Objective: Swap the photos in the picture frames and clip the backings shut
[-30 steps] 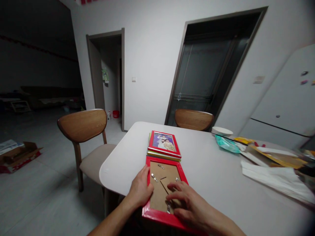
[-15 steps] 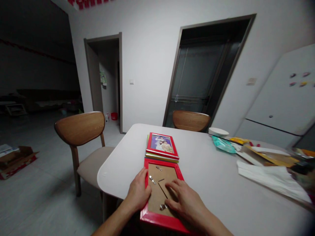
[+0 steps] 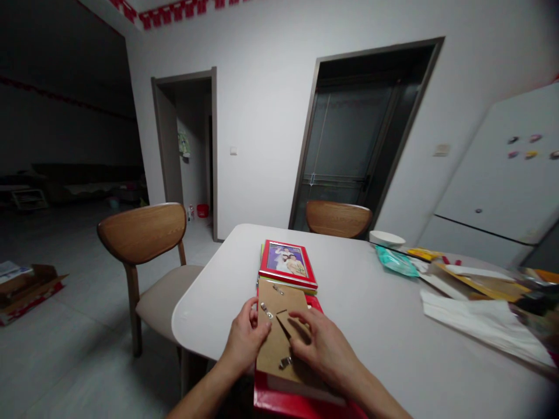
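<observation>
A red picture frame (image 3: pixel 301 401) lies face down at the near edge of the white table (image 3: pixel 371 314). Its brown backing board (image 3: pixel 279 331), with small metal clips and a stand flap, is lifted and tilted above the frame. My left hand (image 3: pixel 243 340) grips the board's left edge, thumb on top. My right hand (image 3: pixel 321 349) holds the board's right side, fingers curled around the stand flap. Just beyond the board lies a stack of frames, the top one a red frame (image 3: pixel 287 263) with a photo facing up.
A wooden chair (image 3: pixel 146 256) stands left of the table and another chair (image 3: pixel 338 218) at its far side. A white bowl (image 3: pixel 386 238), a teal packet (image 3: pixel 396 261), papers and a white sheet (image 3: pixel 480 320) lie at the right. A cardboard box (image 3: pixel 26 285) sits on the floor.
The backing board has come up out of the red frame. Both hands have shifted from pressing on the frame's back to gripping and lifting the board.
</observation>
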A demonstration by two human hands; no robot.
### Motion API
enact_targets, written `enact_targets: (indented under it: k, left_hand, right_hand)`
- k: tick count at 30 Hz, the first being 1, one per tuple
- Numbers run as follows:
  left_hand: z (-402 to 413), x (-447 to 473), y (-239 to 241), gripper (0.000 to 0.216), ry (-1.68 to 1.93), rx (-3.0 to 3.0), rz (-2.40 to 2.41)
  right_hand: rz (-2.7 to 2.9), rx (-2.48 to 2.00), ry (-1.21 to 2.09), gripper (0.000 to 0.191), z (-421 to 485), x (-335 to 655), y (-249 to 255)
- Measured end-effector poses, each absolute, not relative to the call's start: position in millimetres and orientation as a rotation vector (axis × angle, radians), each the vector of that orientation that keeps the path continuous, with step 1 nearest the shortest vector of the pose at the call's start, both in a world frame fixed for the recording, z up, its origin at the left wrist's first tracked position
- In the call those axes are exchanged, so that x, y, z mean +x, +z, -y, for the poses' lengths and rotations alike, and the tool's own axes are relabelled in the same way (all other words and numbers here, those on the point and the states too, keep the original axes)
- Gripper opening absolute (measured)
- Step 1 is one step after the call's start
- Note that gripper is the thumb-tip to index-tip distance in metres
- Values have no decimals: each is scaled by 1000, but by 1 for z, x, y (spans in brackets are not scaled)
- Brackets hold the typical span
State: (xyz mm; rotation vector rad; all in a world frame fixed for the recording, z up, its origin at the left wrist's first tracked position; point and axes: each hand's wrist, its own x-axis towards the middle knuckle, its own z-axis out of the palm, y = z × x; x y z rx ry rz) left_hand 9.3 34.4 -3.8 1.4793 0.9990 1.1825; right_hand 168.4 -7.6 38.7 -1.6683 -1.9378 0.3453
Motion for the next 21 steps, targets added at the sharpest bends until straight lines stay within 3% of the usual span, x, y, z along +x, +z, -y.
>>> enact_targets:
  k: [11, 18, 21]
  left_hand:
    - [-51, -43, 3, 48, 1178, 1090, -967]
    - [-41, 1, -9, 17, 1143, 1086, -942]
    - [-40, 2, -13, 14, 1160, 1068, -944]
  right_hand:
    - [1792, -1697, 361, 42, -5, 200, 27]
    - [1719, -1605, 525, 38, -5, 196, 25]
    - [1573, -1612, 690, 42, -5, 204, 16]
